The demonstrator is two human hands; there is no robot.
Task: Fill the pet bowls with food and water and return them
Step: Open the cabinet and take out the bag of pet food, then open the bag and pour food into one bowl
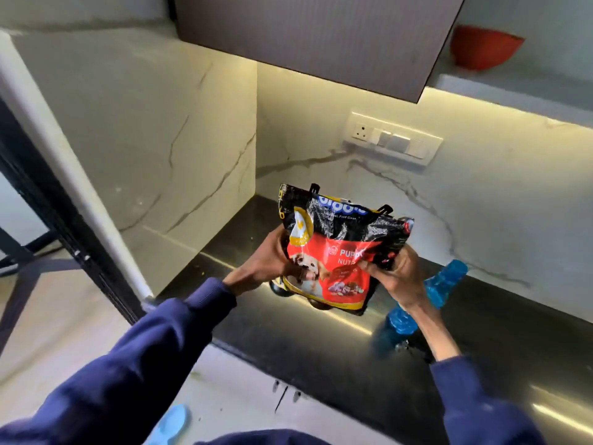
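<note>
Food step, early stage. Puppy food bag, red and black with a dog picture, is upright and held in both hands over the dark counter, toward its back-left corner. Can't tell whether the bag's bottom touches the counter or hangs just above it. Left hand grips the bag's left edge, fingers curled round it. Right hand pinches the film at the lower right front. The bag's top is crumpled and folded over; looks closed, but the mouth isn't clearly visible. A blue water bottle lies on its side on the counter just right of the bag, partly behind the right wrist. No pet bowl is clearly in view. Dark rounded shapes show under the bag's bottom edge, too hidden to call. A red bowl sits on the upper shelf at right, well apart from the hands; unclear if it's one of the pet bowls. A switch panel is on the back wall. Judgement: nothing is poured yet. Next move needs the top opened, a bowl set under the mouth, and a controlled tilt, since the floppy film could dump kibble fast.
</note>
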